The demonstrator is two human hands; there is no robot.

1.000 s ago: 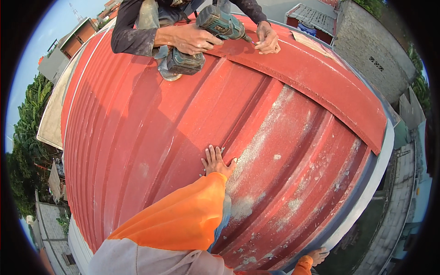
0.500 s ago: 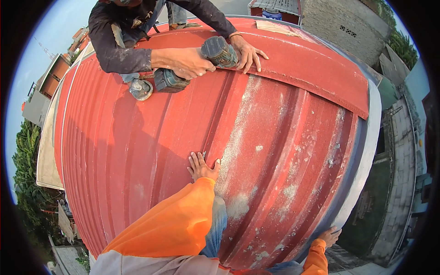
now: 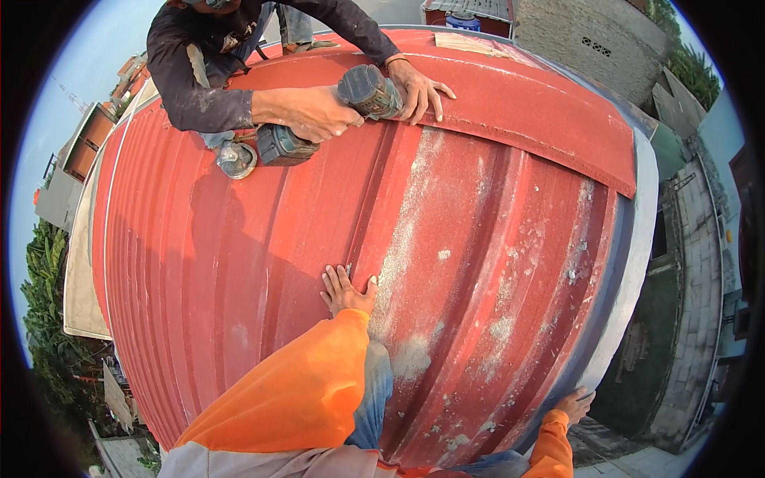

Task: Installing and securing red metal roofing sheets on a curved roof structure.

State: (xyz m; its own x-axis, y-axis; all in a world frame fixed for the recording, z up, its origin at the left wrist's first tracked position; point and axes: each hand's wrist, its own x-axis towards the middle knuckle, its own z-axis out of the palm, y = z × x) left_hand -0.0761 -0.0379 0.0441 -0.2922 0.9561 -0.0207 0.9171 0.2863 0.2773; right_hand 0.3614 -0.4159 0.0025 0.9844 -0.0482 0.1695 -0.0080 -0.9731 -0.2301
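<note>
My left hand [image 3: 347,295] lies with fingers spread on the red ribbed metal roof [image 3: 311,239], beside a raised seam. At lower right, my right hand [image 3: 574,405] grips the pale edge strip [image 3: 621,311] of the roof. Across from me, a co-worker in a dark long-sleeved top holds a teal-and-black cordless drill [image 3: 366,88] pointed down at the red flashing strip [image 3: 542,119]; the bit is hidden. The co-worker's other hand [image 3: 416,88] presses on that strip next to the drill.
Beyond the right edge is a drop beside a block wall [image 3: 681,350]. A rough grey wall [image 3: 586,52] stands behind the roof. Trees [image 3: 44,303] and neighbouring buildings [image 3: 88,139] are down at the left. A pale board [image 3: 470,45] lies near the top.
The co-worker's drill has tipped from sideways to downward and moved lower in view. Their other hand has gone from a pinch to pressing on the strip. My view has shifted slightly.
</note>
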